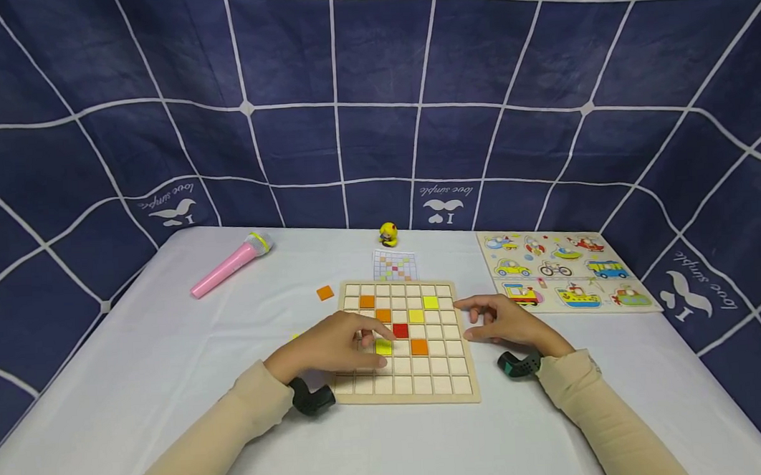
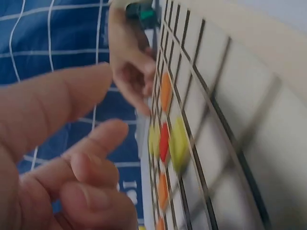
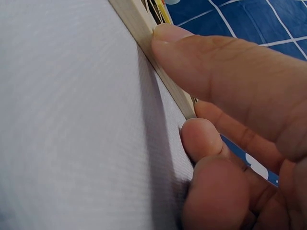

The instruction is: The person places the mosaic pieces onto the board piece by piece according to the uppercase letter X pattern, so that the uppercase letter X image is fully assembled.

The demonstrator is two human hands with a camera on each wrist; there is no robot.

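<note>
A square wooden grid board (image 1: 415,399) lies on the table, with several orange and yellow tiles and one red tile (image 1: 400,330) in its cells. My left hand (image 1: 339,344) hovers above the board's left half, thumb and index finger spread with nothing between them. Just under its fingers sits a yellow-green tile (image 1: 383,348). At the board's right edge is my right hand (image 1: 504,323), its thumb touching the side of the frame in the right wrist view. Left of the board lies a loose orange tile (image 1: 324,293); my left hand mostly hides a yellow piece (image 1: 296,336).
Behind the board are a printed pattern card (image 1: 395,265) and a small yellow figurine (image 1: 388,234). A pink toy microphone (image 1: 230,265) lies at the back left. To the right is a vehicle puzzle board (image 1: 578,307). Dark blue checked cloth (image 1: 382,144) encloses the table's back and sides.
</note>
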